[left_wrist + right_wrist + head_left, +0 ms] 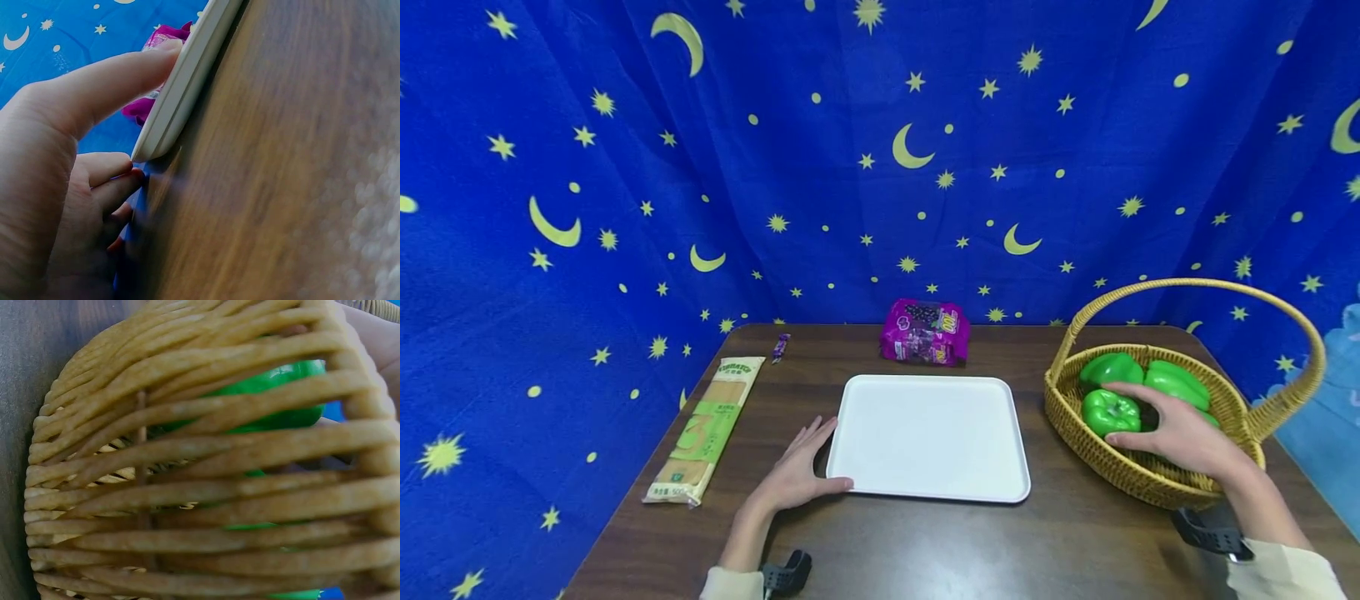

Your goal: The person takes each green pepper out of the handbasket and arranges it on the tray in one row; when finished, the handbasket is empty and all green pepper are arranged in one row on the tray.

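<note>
My right hand reaches into a wicker basket, its thumb and fingers around a green bell pepper. Other green bell peppers lie beside it. In the right wrist view, the basket's woven side covers most of the hand; green shows through the gaps. At the left end of a white tray, my left hand spreads its thumb and fingers against the rim. The left wrist view shows the thumb lying along the tray's edge and fingertips at its corner.
A noodle packet lies at the table's left side. Farther back are a small purple wrapped candy and a purple snack bag. The basket's tall handle arches above the right hand. A blue star-patterned curtain hangs behind the table.
</note>
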Demonstrator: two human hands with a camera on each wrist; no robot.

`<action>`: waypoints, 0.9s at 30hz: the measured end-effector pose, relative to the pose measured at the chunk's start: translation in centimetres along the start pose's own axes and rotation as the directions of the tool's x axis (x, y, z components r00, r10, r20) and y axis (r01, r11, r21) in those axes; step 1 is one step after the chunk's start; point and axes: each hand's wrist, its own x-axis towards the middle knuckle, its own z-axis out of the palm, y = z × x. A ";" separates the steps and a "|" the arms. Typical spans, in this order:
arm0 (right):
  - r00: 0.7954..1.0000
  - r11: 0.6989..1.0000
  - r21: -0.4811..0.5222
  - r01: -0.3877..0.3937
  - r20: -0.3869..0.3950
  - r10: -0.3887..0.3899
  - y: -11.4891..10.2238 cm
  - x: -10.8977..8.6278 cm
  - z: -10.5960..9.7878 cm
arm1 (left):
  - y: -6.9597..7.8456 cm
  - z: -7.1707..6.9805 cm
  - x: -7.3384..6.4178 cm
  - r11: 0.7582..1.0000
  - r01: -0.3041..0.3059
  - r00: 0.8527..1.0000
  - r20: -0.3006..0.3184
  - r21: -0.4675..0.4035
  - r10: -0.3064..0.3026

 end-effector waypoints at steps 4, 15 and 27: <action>1.000 1.000 0.000 0.000 -0.014 0.000 -0.1 0.0 -0.1 | 0.1 -0.1 0.1 1.000 0.005 1.000 0.000 -0.004 -0.005; 0.999 0.999 -0.011 -0.031 -0.018 0.030 -0.5 0.1 -1.3 | 0.0 -0.2 0.2 1.000 -0.026 1.000 0.000 -0.005 0.026; 0.999 0.999 -0.043 -0.024 -0.037 0.023 -1.1 -0.1 -2.0 | -0.5 -0.2 -0.2 0.998 -0.049 0.999 0.013 -0.025 0.049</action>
